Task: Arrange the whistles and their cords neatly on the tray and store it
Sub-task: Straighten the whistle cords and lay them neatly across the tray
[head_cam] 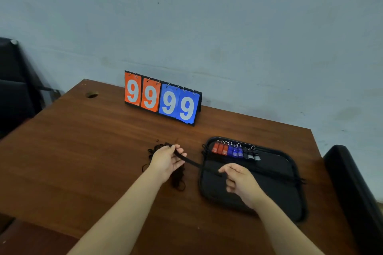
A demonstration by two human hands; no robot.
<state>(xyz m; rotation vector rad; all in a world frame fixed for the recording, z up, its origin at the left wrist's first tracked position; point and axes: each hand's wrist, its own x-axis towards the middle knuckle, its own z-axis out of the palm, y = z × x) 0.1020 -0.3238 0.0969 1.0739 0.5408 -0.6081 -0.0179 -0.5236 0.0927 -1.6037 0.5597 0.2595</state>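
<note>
flat black cord (189, 160) taut, running left-far to right-near | left hand (166, 160) fingers pinch its left end above tangled cord pile (178, 181) | right hand (241, 181) fingers pinch other end over black fabric tray (273, 174)

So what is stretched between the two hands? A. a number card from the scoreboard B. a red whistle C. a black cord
C: the left hand and the right hand each pinch the black cord, which runs between them from the table onto the tray.
</note>
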